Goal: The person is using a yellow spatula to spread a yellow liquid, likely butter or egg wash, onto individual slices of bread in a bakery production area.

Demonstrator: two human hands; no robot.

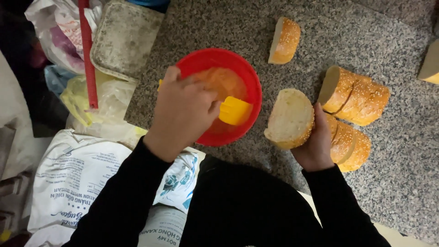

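My left hand (180, 112) is shut on a yellow silicone brush (234, 110), whose head dips into a red bowl (249, 75) of orange liquid on the granite counter. My right hand (315, 144) grips a thick bread slice (289, 118), cut face up, just right of the bowl. Both arms wear black sleeves.
More sesame-topped bread pieces lie on the counter: one at the far side (284, 40), a pair at right (354, 95), others behind my right hand (351, 146). A grey lidded box (124, 39), plastic bags (98, 98), a red tube (88, 55) and a white printed sack (75, 176) crowd the left.
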